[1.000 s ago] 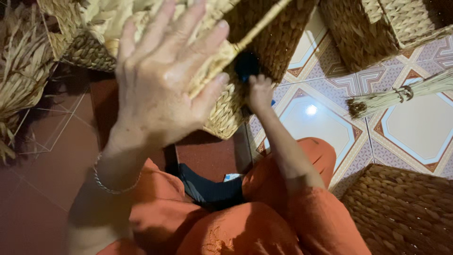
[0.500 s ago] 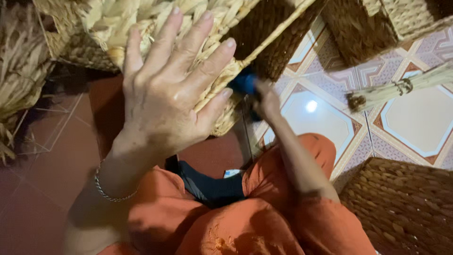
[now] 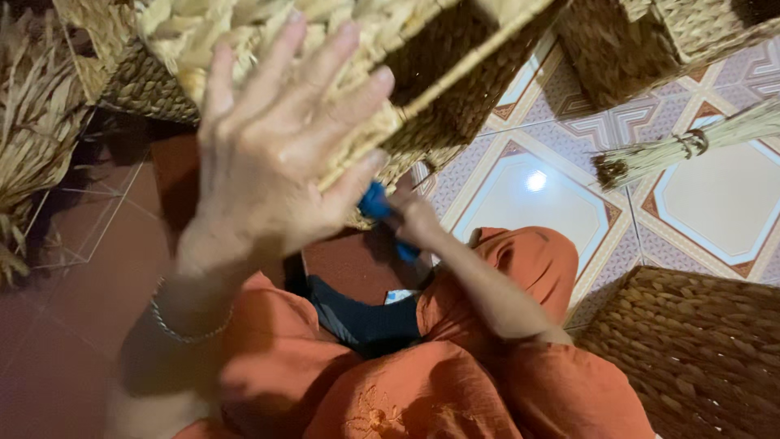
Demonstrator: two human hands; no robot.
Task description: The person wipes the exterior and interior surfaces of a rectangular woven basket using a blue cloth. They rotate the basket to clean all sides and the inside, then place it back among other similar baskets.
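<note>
While the left hand (image 3: 268, 154) is pressed open, fingers spread, against the woven basket (image 3: 366, 73), a blue tool (image 3: 378, 203) is gripped by the closed right hand (image 3: 418, 219) under it, above the tiled floor (image 3: 528, 187).

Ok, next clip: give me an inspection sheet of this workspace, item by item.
Surface: patterned tile floor, red tiles on the left.
Job's things: pale woven basket held up; blue tool.
Clutter: dark baskets, straw bundle, loose straw.
Hands: left hand spread flat against the pale woven basket; right hand gripping the blue tool under it.
Cables: nothing seen.
Surroundings: person seated in orange clothes, bracelet on left wrist.
</note>
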